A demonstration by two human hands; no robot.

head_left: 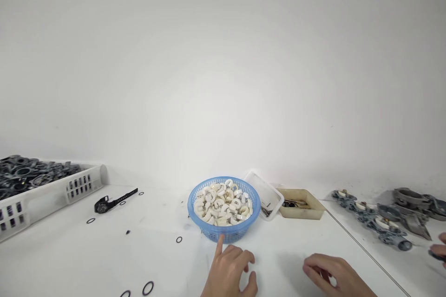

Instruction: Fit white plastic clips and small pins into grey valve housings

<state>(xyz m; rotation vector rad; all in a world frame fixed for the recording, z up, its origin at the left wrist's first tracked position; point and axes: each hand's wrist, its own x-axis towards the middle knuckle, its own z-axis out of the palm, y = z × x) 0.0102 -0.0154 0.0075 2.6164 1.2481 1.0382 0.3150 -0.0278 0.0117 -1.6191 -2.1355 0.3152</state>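
Observation:
In the head view, my left hand (232,269) is at the bottom centre, its index finger stretched toward the front of a blue basket (225,230) and the other fingers loosely bent and apart. White ring-shaped parts (223,204) fill the basket. To the right, my right hand (336,274) hovers over or rests on the white table (275,250) with curled fingers; whether it holds anything is hidden.
Far left, a white crate (52,202) holds dark parts. A black watch (113,201) and black rings (147,287) lie left. Behind are a white tray (268,192) and beige tray (303,213). Grey metal parts (411,209) and another person's hand (439,248) are right.

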